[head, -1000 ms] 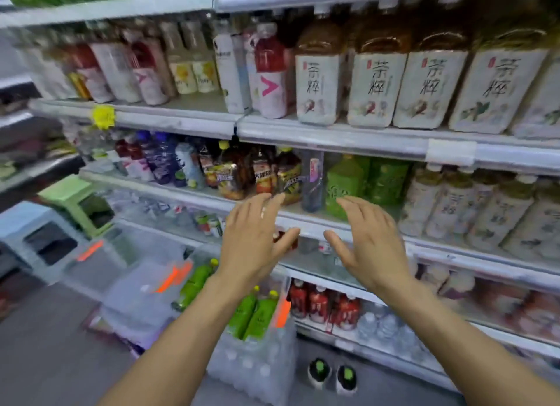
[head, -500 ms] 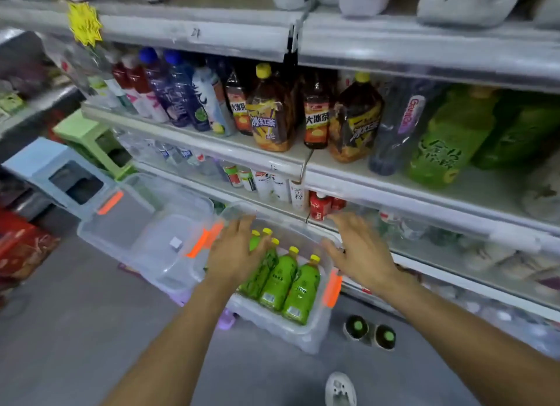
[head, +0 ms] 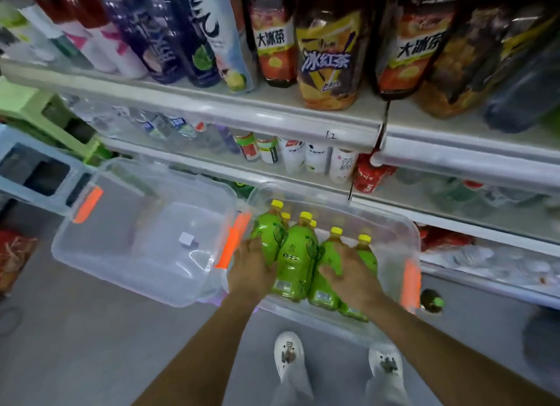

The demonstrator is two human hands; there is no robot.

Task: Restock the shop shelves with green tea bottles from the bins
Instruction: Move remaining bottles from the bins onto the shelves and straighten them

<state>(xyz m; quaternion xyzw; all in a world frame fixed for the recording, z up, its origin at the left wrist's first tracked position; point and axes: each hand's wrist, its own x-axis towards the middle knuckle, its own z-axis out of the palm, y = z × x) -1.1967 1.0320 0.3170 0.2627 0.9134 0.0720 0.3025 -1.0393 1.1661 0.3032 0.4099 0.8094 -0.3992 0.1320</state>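
Observation:
Several green tea bottles with yellow caps lie in a clear bin (head: pixel 391 224) with orange latches on the floor in front of the shelves. My left hand (head: pixel 251 269) is inside the bin, fingers curled round the leftmost green tea bottle (head: pixel 268 236). Over on the right side, my right hand (head: pixel 353 274) grips another green tea bottle (head: pixel 328 251). Between my hands lies a third bottle (head: pixel 295 254), untouched. The far ends of my fingers are hidden among the bottles.
A second clear bin (head: pixel 136 242) sits to the left, holding only a small white scrap. Stocked shelves (head: pixel 272 115) of drinks rise behind the bins. A green stool (head: pixel 33 102) and a blue stool (head: pixel 30 169) stand at left. My white shoes (head: pixel 289 357) are below the bin.
My view dropped from the upper shelves to the floor bins. Both hands came down from shelf height into the right bin and closed on green tea bottles.

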